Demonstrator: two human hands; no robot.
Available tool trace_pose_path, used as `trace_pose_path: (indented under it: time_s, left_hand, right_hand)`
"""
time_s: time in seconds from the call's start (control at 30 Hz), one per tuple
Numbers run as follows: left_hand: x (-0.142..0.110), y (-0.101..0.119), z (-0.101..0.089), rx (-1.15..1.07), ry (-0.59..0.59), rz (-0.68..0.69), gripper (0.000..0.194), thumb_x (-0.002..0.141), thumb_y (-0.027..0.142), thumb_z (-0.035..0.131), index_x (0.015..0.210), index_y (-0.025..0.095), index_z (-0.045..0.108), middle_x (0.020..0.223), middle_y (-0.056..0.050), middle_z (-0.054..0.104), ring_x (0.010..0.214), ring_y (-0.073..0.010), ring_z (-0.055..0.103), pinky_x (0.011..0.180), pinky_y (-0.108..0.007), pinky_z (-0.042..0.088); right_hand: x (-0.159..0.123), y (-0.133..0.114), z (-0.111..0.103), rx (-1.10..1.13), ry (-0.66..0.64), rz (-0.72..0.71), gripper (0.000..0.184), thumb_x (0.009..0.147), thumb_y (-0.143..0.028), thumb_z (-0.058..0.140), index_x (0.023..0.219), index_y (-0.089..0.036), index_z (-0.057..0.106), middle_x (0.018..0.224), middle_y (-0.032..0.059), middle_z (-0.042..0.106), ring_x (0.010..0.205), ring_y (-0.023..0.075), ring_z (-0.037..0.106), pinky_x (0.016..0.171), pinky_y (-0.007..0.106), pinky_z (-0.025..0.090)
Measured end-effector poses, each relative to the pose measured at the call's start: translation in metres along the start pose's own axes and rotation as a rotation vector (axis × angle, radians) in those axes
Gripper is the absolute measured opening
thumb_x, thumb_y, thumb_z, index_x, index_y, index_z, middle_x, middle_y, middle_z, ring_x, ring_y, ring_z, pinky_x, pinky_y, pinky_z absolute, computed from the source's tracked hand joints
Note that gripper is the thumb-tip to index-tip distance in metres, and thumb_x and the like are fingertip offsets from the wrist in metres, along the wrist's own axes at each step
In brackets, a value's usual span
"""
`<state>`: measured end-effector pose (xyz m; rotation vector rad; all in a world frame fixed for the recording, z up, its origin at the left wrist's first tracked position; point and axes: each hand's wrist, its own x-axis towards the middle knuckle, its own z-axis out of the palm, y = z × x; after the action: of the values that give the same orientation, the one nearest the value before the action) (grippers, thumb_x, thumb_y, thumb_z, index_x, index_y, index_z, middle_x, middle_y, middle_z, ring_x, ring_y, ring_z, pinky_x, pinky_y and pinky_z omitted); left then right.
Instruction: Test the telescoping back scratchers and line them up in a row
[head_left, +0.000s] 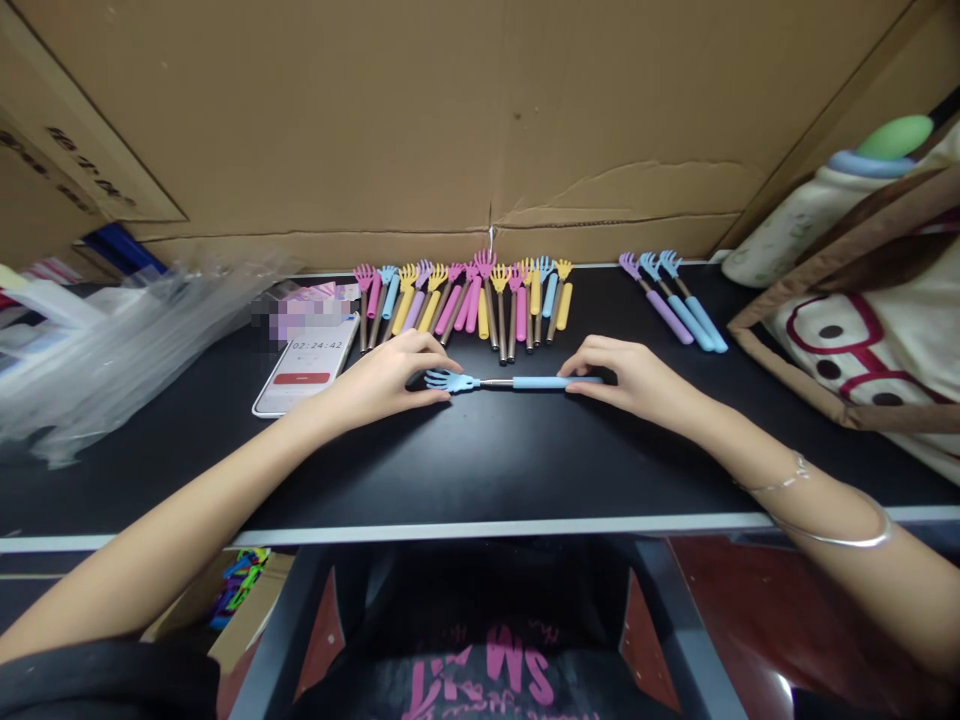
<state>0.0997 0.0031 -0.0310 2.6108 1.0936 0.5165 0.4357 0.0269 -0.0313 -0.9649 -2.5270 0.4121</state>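
Observation:
A light blue back scratcher (541,383) lies level across the black table (480,460), its hand-shaped head to the left and its sleeved handle to the right. My left hand (390,375) pinches the head between thumb and fingers. At the other end, my right hand (622,375) grips the blue handle. A short metal rod shows between head and sleeve. Behind my hands is a row of back scratcher heads on rods with loose sleeves (484,290), pink, yellow, blue and purple. Three sleeved back scratchers (679,305), one purple and two blue, lie at the right.
A phone with a running timer (307,365) lies by my left wrist. Clear plastic bags (135,340) cover the left side. A bottle (810,210) and a cloth bag (885,340) stand right. Cardboard (450,120) walls the back. An open box (255,600) sits below the table.

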Motion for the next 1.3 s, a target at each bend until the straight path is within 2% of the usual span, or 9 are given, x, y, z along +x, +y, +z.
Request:
trace_pose_path:
  time_s: [0.27, 0.7, 1.3]
  left_hand:
    - [0.000, 0.000, 0.002, -0.018, -0.014, -0.021, 0.035, 0.091, 0.044, 0.057, 0.116, 0.021, 0.067, 0.104, -0.008, 0.057, 0.099, -0.0217, 0.056, 0.090, -0.036, 0.046]
    - [0.000, 0.001, 0.001, 0.013, -0.037, -0.021, 0.036, 0.092, 0.045, 0.052, 0.116, 0.021, 0.066, 0.106, -0.007, 0.058, 0.098, -0.0215, 0.058, 0.089, -0.034, 0.047]
    - [-0.004, 0.001, 0.004, 0.203, -0.045, 0.014, 0.036, 0.096, 0.045, 0.046, 0.120, 0.022, 0.061, 0.110, -0.007, 0.059, 0.099, -0.0205, 0.060, 0.085, -0.031, 0.047]
  right_hand:
    - [-0.001, 0.002, -0.001, 0.009, -0.007, 0.003, 0.023, 0.087, -0.041, 0.060, 0.090, -0.020, 0.069, 0.080, 0.0050, 0.058, 0.073, 0.0176, 0.058, 0.069, 0.030, 0.045]
    - [-0.002, 0.001, -0.005, 0.004, -0.044, -0.003, 0.026, 0.088, -0.044, 0.058, 0.094, -0.021, 0.069, 0.082, 0.0055, 0.059, 0.075, 0.0182, 0.058, 0.070, 0.030, 0.045]
    - [-0.010, 0.009, -0.010, -0.093, -0.122, 0.006, 0.025, 0.091, -0.040, 0.056, 0.104, -0.021, 0.066, 0.088, 0.0059, 0.061, 0.082, 0.0188, 0.056, 0.073, 0.030, 0.042]
